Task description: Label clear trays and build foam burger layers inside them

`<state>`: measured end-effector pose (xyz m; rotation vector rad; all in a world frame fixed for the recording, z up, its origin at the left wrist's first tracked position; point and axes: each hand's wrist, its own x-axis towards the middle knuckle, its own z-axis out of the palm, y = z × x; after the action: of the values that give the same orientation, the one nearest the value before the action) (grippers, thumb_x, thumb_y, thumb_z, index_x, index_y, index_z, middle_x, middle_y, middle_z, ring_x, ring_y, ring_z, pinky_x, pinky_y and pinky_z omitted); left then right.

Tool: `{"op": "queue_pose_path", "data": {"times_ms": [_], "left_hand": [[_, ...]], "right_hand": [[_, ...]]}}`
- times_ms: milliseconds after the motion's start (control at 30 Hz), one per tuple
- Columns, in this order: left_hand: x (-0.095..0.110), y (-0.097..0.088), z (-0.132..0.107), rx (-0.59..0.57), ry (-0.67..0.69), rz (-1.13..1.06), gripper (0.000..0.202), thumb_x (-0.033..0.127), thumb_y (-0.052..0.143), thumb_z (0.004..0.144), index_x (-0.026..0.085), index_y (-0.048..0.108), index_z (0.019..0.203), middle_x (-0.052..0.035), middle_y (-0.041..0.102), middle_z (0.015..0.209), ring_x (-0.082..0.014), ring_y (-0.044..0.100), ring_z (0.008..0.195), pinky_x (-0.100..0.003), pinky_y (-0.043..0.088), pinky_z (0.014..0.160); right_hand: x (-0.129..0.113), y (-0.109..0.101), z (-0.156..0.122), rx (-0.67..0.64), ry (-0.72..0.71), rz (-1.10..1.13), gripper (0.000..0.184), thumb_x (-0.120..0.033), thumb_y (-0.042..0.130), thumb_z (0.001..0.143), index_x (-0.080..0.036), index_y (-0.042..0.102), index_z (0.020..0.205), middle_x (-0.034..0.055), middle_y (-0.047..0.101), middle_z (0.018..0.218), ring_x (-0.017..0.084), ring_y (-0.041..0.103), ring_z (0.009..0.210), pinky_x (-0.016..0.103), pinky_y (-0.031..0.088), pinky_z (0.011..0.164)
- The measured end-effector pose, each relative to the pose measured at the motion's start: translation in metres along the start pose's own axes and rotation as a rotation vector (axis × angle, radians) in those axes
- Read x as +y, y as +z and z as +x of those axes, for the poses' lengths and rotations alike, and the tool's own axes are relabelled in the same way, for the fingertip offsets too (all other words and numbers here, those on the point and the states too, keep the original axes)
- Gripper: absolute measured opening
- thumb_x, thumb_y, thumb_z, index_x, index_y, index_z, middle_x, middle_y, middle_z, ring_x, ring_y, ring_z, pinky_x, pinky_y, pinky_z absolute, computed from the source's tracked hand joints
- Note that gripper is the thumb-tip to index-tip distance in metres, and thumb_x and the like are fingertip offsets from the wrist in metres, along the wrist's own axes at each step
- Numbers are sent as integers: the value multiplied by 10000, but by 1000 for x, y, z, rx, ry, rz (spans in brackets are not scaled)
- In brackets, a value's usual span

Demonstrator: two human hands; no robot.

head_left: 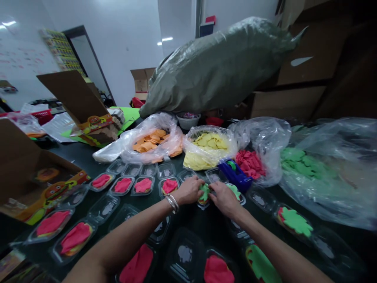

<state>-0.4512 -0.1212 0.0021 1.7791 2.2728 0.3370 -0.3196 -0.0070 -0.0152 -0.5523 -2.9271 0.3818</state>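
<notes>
In the middle of the table, a green scalloped leaf-shaped piece (204,192) lies over a filled clear plastic box. My left hand (190,190), with silver bangles at the wrist, has its fingers closed at the leaf's left edge. From the other side my right hand (226,199) pinches the right edge. The fingertips are partly hidden. Just behind the right hand, another box holds a green leaf piece (235,191). To the left, a clear box contains a red piece (170,186) over something yellowish.
Open clear boxes with red pieces (122,184) or green pieces (295,222) cover the table. Behind stand plastic bags of orange (153,139), yellow (210,143), red (250,163) and green pieces (300,162), plus a blue tape dispenser (239,177). Cardboard boxes (38,173) are left; a large sack (220,70) lies behind.
</notes>
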Motion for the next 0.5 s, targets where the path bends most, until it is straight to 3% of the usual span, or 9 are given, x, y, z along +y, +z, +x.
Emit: {"op": "queue_pose_path", "data": {"times_ms": [233, 333, 400, 500], "left_hand": [[-1, 0, 3, -1, 35, 43, 266, 205, 451, 888, 134, 654, 1044, -118, 585, 999, -221, 563, 931, -327, 450, 857], [0, 5, 3, 13, 60, 142, 275, 221, 403, 918, 132, 662, 938, -124, 578, 966, -222, 539, 887, -333, 451, 811], [-1, 6, 0, 34, 80, 156, 266, 215, 393, 925, 136, 646, 943, -116, 580, 966, -215, 526, 898, -328, 441, 831], [-4, 3, -7, 114, 57, 74, 228, 186, 402, 917, 143, 607, 1005, -100, 581, 998, -199, 520, 939, -305, 426, 862]], "right_hand": [[-1, -4, -2, -32, -54, -21, 167, -141, 502, 879, -194, 658, 906, 63, 611, 949, 205, 569, 932, 271, 408, 771], [-5, -4, -3, 56, -53, -86, 164, -166, 475, 904, -179, 636, 933, 79, 606, 949, 216, 561, 914, 287, 403, 751], [-5, -3, -3, 96, -94, -108, 179, -153, 455, 912, -177, 625, 961, 83, 607, 947, 214, 556, 900, 291, 401, 763], [-2, 2, -2, 52, -169, -134, 210, -130, 439, 914, -179, 643, 924, 84, 613, 913, 216, 555, 877, 300, 404, 771]]}}
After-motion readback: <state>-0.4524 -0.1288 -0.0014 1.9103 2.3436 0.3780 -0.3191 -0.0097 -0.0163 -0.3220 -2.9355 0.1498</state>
